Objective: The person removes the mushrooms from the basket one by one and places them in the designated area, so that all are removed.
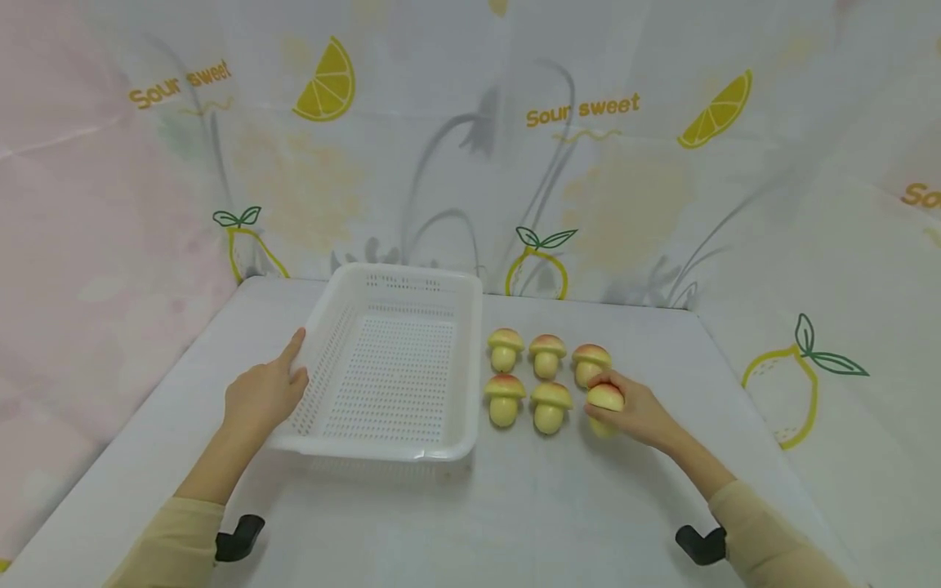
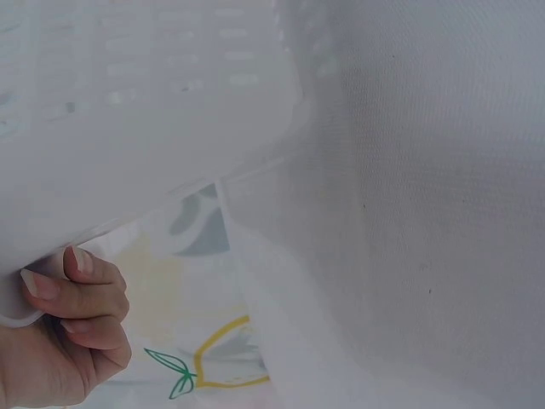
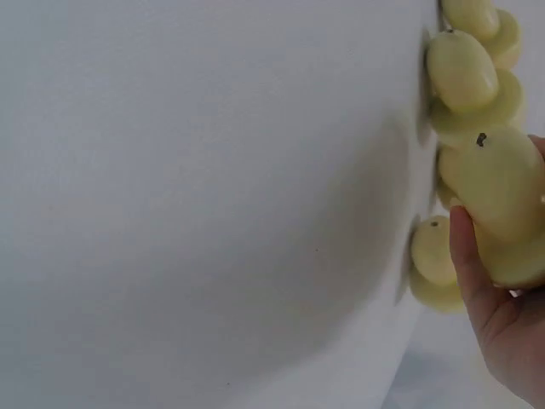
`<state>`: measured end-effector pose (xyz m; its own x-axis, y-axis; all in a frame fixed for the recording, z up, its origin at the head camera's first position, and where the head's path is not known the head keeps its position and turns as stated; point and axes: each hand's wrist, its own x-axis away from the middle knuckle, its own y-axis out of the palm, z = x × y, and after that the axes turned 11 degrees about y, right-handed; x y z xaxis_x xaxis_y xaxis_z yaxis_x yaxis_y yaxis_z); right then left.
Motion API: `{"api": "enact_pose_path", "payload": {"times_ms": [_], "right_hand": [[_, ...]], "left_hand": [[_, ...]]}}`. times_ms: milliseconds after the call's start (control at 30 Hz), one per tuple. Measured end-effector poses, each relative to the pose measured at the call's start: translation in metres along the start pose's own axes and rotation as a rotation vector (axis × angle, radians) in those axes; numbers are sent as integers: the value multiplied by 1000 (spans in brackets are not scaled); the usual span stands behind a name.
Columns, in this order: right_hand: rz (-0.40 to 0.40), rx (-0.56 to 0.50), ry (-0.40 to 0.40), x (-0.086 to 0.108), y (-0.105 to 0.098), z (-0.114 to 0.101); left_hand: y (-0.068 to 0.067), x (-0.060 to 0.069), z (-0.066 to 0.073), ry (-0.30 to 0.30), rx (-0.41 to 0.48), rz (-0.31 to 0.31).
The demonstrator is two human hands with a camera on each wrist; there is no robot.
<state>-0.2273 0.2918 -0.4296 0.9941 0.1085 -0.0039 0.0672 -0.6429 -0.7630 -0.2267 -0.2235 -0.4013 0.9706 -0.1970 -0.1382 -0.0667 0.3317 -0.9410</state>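
My left hand [image 1: 266, 394] grips the left rim of a white perforated plastic basket [image 1: 474, 367], and the left wrist view shows its fingers [image 2: 89, 300] curled at the basket's edge. Nothing lies inside the basket. To its right, yellow toy mushrooms with reddish cap tops stand in two short rows, such as a back-left mushroom [image 1: 504, 351] and a front-middle mushroom [image 1: 549, 408]. At the right end of the front row, my right hand [image 1: 641, 412] holds a mushroom [image 3: 502, 187] between thumb and fingers. Its shadow falls on the table, and it looks raised a little.
A white cloth covers the table [image 1: 529, 514]. Behind it hangs a curtain [image 1: 441, 163] printed with lemons and lettering, which also runs along both sides. A black curved piece [image 1: 240, 537] juts from each sleeve near the wrist.
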Motion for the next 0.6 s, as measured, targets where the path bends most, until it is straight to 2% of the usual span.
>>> {"api": "enact_pose_path", "payload": {"times_ms": [233,433,600], "right_hand": [[-14,27,-3,1,6,4],[-75,7,58,-1,11,8],[-90,22,88,-1,15,7]], "left_hand": [[1,0,0,11,-5,17],[0,1,1,13,-6,16],[0,1,2,-3,-2,-1]]}}
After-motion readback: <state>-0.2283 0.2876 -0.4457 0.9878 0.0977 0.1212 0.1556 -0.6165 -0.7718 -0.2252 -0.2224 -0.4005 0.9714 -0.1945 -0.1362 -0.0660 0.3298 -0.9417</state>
